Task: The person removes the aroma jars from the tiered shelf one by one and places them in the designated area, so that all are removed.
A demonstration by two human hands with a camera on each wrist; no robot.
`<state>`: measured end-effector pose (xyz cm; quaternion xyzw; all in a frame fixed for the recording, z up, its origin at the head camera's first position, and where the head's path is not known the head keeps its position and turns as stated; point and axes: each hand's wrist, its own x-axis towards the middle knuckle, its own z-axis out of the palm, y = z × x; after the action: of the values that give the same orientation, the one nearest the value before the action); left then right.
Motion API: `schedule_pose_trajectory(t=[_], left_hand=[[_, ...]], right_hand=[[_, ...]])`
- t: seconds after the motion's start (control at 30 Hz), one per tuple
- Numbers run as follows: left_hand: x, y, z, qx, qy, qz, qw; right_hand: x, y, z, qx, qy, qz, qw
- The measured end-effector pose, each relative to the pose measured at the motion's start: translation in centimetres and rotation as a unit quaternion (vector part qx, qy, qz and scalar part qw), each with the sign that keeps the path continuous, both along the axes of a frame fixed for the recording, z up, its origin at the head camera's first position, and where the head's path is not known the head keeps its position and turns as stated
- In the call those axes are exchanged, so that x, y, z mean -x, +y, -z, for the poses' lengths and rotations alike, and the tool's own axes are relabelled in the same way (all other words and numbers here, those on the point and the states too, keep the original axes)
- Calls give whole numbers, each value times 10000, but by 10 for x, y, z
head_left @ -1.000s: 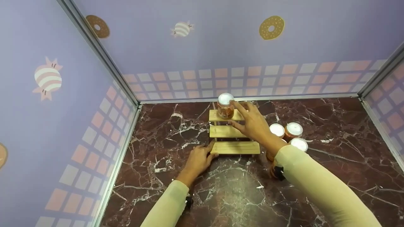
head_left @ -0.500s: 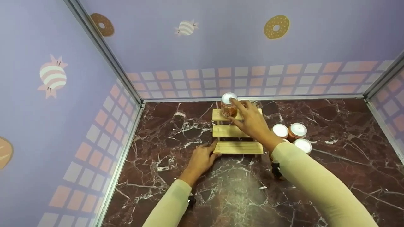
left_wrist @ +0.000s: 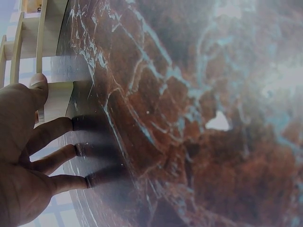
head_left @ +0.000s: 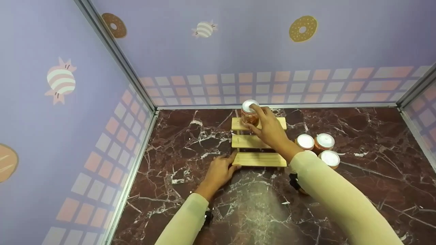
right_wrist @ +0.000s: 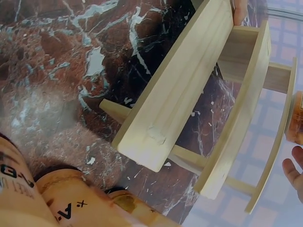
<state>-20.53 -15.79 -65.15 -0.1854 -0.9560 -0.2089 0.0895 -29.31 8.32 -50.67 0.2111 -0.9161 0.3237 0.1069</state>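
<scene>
A small three-step wooden display rack [head_left: 259,159] stands on the marble surface. On the left part of its top step sits a jar [head_left: 249,118] with a white lid and orange contents. My right hand [head_left: 270,131] grips this jar from the right, a finger on the lid and the thumb low at its side. In the right wrist view, the jar [right_wrist: 296,120] and fingertips [right_wrist: 291,172] show only at the right edge. My left hand [head_left: 218,172] pinches the left end of the lowest step. The left wrist view has the thumb [left_wrist: 39,87] on that board and other fingertips against the marble.
Several more white-lidded jars [head_left: 324,140] stand grouped to the right of the rack, some partly hidden by the right forearm. Lilac patterned walls [head_left: 218,51] rise behind and at both sides. A white chip [left_wrist: 218,122] lies on the marble surface [head_left: 184,149].
The whole head view has shifted slightly, moving the scene to the right. My right index finger has come onto the lid and the thumb closer to the jar. The left hand keeps its place.
</scene>
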Motion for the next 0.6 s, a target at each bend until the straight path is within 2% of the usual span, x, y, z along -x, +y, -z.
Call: schedule_pose_trajectory(t=[0.1,0.13,0.17,0.27,0.33,0.4,0.5,0.53,0.57,0.6], left_hand=[[10,-4,26,-19,21,-46,10000],[6,-2,15,-3,-13,-45,10000],[3,-1,9,197,104,-39,9997],[0,0,3,136,157,-41,9998],[-6,2,-11,194,129,-49,9997],[-5,3,-10,-21,-4,-38,10000],[-14,7,-34,29,-119,7,9999],[-16,8,-39,9,-136,12,9999],[-14,6,-34,12,-101,58,9999],[-15,6,-36,38,-98,52,9999]], right_hand=[[1,-2,-1,151,-52,-20,9999],[1,-3,-1,171,-39,-14,9998],[1,-3,0,191,-19,-17,9998],[1,-4,1,234,72,-26,9997],[1,-4,3,253,131,-26,9996],[0,-4,4,269,173,-27,9995],[0,-3,6,310,216,-21,9993],[-1,-2,6,331,227,-23,9992],[-1,-2,6,347,236,-26,9991],[-1,-2,6,355,246,-24,9991]])
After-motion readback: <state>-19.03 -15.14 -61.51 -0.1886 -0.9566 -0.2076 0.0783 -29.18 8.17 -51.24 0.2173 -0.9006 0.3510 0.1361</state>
